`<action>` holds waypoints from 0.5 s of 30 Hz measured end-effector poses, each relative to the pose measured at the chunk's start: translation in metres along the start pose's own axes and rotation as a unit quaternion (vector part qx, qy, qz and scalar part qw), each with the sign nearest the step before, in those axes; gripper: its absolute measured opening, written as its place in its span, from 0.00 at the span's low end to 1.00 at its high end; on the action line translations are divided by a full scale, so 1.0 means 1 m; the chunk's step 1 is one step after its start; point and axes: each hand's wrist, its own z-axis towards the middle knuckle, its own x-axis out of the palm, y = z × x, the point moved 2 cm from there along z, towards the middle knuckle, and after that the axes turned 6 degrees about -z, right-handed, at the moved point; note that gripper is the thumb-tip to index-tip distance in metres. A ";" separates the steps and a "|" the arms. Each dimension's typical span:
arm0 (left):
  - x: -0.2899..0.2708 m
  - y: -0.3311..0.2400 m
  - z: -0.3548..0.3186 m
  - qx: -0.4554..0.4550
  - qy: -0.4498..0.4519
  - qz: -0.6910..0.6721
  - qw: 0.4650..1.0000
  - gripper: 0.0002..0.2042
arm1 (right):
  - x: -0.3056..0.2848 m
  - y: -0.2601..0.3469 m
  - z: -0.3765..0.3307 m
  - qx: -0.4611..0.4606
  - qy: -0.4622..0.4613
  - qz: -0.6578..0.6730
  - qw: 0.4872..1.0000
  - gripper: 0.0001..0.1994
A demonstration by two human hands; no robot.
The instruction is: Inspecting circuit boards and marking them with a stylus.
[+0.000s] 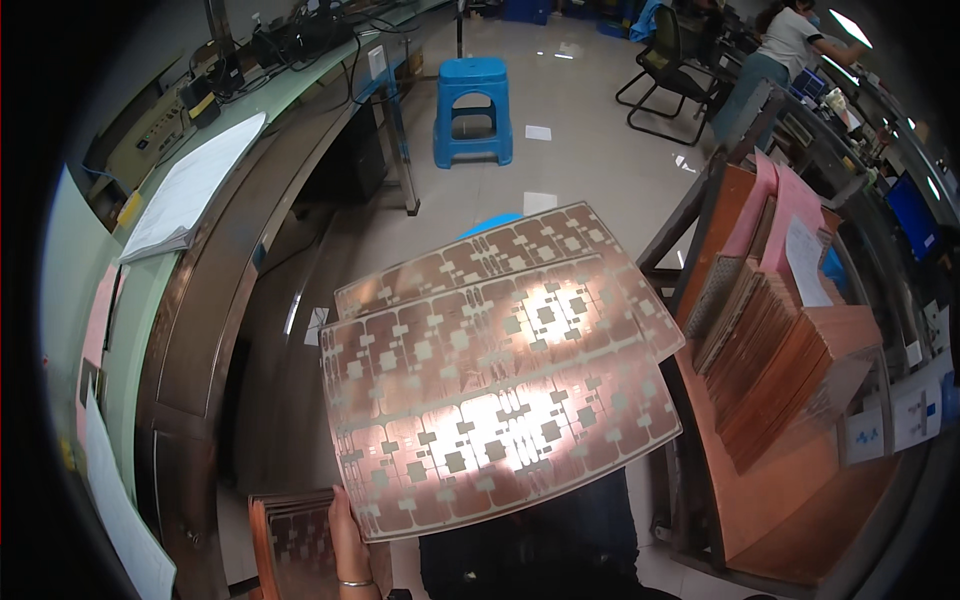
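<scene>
A large copper-coloured circuit board panel [400, 385], patterned with pale rectangles and lines, is tilted up before me and catches bright light. Behind its top edge another such panel [435, 268] sticks out, shifted up and to the right. My left hand [347, 530], with a bracelet at the wrist, is closed at the lower left edge of the front panel; its fingers are partly hidden. Just left of that hand stands a stack of similar panels [290, 545]. My right hand does not show.
On the right, an orange-brown rack [770, 500] holds upright copper panels [765, 370] and pink sheets [790, 215]. A long workbench [215, 290] with papers [195, 190] runs along the left. Ahead are a blue stool [473, 110], a black chair [665, 75] and a person [790, 45] working.
</scene>
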 end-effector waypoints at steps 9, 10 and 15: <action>-0.002 0.007 0.003 0.022 -0.001 -0.021 1.000 0.23 | -0.023 -0.021 -0.015 0.010 -0.010 0.014 1.000 0.13; -0.004 0.008 0.002 0.022 0.001 -0.017 1.000 0.24 | -0.025 -0.022 -0.015 0.010 -0.010 0.015 1.000 0.13; -0.006 0.014 -0.007 -0.015 -0.012 -0.088 0.996 0.21 | -0.034 -0.026 -0.012 0.011 -0.011 0.024 1.000 0.13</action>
